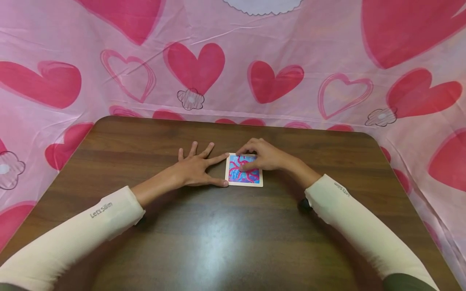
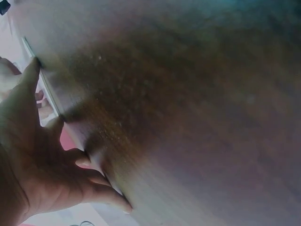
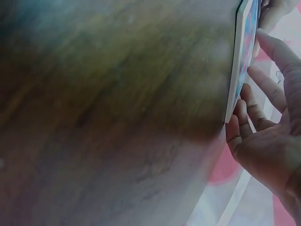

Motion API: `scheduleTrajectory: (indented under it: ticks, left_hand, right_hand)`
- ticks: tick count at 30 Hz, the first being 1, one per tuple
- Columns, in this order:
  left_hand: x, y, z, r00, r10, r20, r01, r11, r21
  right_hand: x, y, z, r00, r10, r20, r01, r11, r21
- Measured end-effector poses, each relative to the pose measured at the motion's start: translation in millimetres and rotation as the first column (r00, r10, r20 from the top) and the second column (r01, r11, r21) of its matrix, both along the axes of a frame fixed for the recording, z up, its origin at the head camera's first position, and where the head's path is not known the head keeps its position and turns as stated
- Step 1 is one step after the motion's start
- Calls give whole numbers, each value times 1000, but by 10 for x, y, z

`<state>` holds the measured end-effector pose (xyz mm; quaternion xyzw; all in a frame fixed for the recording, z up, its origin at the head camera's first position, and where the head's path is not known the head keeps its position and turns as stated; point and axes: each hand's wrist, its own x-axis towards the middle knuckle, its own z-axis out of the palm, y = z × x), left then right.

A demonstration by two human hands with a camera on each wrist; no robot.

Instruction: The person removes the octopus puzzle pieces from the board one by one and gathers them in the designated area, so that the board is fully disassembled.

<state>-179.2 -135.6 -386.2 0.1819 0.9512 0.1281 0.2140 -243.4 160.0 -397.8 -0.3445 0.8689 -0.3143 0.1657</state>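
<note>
A thin square board (image 1: 244, 184) with a pale border lies flat on the table. Its picture (image 1: 234, 176) shows a pink octopus on blue. My left hand (image 1: 193, 169) is spread on the table, thumb and index fingertip touching the board's left corners. Over the board's upper right is my right hand (image 1: 269, 155), with bent fingers near the top edge and the thumb on the picture. In the right wrist view, the right hand's fingertips (image 3: 251, 70) touch the board's face, apart from one another. Whether a loose piece lies under them is hidden.
The dark wood-grain table (image 1: 218, 238) has rounded far corners. A pink cloth with red hearts (image 1: 196, 66) hangs close behind its far edge and along both sides. Pale sleeves (image 1: 87, 226) cover both forearms.
</note>
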Motion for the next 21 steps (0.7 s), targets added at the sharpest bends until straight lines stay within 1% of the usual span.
scheduleTrajectory:
  ticks: [1, 2, 7, 9, 13, 15, 18, 20, 21]
  left_hand:
    - [0, 2, -2, 1000, 1, 0, -1, 1000, -1]
    - [0, 6, -3, 1000, 2, 0, -2, 1000, -2]
    - [-5, 19, 5, 1000, 9, 6, -9, 1000, -7]
    - [-9, 21, 11, 1000, 11, 8, -11, 1000, -12]
    - [-17, 21, 19, 1000, 14, 9, -14, 1000, -26]
    - [-19, 19, 20, 1000, 14, 10, -14, 999, -33]
    - [-18, 18, 21, 1000, 13, 8, -12, 999, -39]
    - [-17, 19, 23, 1000, 13, 7, -12, 999, -43]
    - [-17, 20, 23, 1000, 12, 8, -12, 999, -43]
  right_hand:
    - [-43, 17, -73, 1000, 3, -10, -4, 1000, -14]
    - [4, -5, -7, 1000, -11, -17, 11, 1000, -13]
    - [-33, 4, -77, 999, -23, -23, 22, 999, -47]
    - [29, -38, 31, 999, -32, 0, 32, 998, -54]
    - [67, -101, 86, 998, -55, 25, 56, 997, -51]
    - [72, -115, 88, 997, -66, 32, 67, 997, -42]
    - [56, -113, 57, 997, -68, 30, 69, 997, -40]
    - [-4, -86, -39, 998, -58, -5, 57, 997, -51]
    - [-14, -81, -50, 999, -51, -14, 50, 997, -58]
